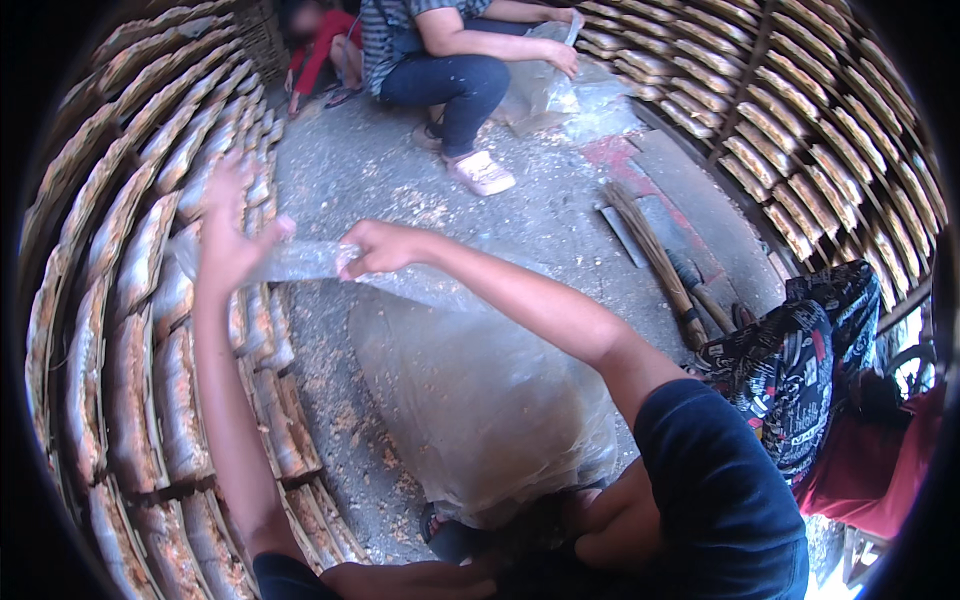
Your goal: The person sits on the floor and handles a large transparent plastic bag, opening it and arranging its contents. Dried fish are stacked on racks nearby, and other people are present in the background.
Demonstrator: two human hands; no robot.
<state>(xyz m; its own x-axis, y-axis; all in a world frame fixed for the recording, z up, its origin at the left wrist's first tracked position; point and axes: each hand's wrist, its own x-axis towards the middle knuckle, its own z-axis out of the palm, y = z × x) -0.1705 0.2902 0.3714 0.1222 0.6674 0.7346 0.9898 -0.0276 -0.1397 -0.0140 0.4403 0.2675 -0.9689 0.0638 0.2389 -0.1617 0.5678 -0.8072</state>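
A strip of clear plastic sheeting (304, 261) is stretched between my two hands. My right hand (382, 249) pinches its edge between thumb and fingers. My left hand (229, 240), blurred, is at the strip's other end near the stacked trays on the left; whether its fingers grip the plastic cannot be told. A large, dusty, translucent plastic sheet or bag (480, 397) lies bunched before me over my lap and the floor. Rows of trays (176, 405) with whitish and orange-brown crusted material rise close by my left arm.
Ahead crouches a person (450, 82) holding plastic sheeting (555, 90); another person in red (322, 52) is behind. A straw broom (652, 255) and a flat-bladed tool (622, 234) lie on the right. More tray racks (795, 120) line the right wall, near patterned fabric (780, 375).
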